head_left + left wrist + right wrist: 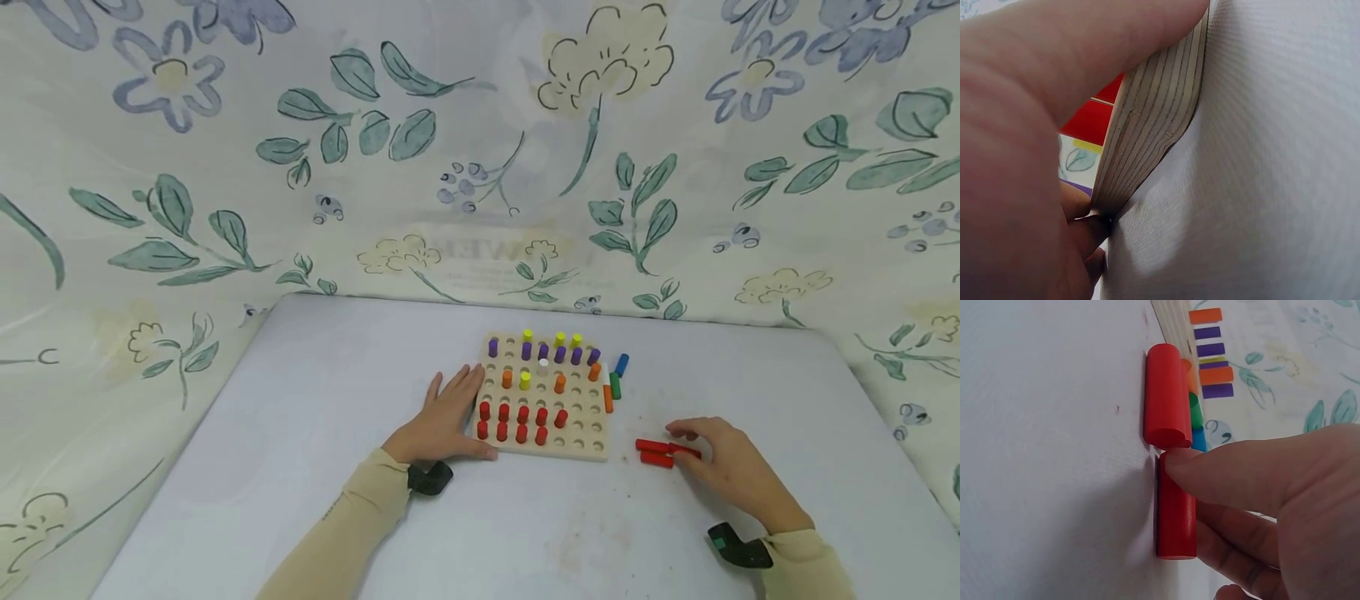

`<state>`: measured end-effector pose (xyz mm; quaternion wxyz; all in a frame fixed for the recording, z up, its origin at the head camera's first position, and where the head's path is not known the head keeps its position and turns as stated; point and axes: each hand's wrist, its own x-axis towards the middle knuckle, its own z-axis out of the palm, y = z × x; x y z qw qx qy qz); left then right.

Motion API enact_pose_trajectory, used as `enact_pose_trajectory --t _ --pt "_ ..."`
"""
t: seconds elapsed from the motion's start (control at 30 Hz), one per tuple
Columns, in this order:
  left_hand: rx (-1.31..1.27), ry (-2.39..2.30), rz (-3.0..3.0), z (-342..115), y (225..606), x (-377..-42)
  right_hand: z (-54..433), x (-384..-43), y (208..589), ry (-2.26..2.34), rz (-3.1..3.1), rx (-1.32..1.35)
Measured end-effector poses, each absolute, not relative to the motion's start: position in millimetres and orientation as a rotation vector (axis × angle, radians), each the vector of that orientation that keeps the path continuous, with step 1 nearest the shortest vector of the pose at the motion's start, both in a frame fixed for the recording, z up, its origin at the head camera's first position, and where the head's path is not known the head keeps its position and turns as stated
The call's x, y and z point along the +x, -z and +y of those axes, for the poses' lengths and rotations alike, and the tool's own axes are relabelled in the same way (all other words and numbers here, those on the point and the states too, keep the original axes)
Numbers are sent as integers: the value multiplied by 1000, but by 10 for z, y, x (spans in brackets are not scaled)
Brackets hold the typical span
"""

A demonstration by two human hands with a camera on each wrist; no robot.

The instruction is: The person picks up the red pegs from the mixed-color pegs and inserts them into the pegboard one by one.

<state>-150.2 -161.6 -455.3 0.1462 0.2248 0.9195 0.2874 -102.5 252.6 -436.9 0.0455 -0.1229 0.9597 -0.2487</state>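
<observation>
A wooden pegboard (543, 451) lies on the table with rows of round holes. Red pegs (522, 415) stand in its two front rows, while purple, yellow, orange and white pegs stand farther back. My left hand (444, 423) rests against the board's left side, fingers extended along it and thumb at the front edge. To the right of the board, my right hand (726, 462) pinches a lying red peg (1177, 525) between thumb and fingers. Two more red pegs lie beside it, one in front (657, 459) and one behind (651, 446).
Near the board's right edge lie a blue peg (622, 364), a green peg (615, 386), an orange peg (608, 399) and a white one. A floral-patterned cloth (480, 150) rises behind the white table (300, 400).
</observation>
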Motion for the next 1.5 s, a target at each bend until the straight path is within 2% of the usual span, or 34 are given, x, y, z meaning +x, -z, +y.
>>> enact_pose_trajectory --t 0.63,0.9,1.5 --pt "643 -829 2640 -1595 4558 -1467 2520 -998 4381 649 2984 -449" --pt "634 -813 2639 -1587 4573 -1472 2513 -983 4335 680 3035 -357" --pt "639 -847 2646 -1605 4520 -1474 2436 -997 4276 782 3131 -356"
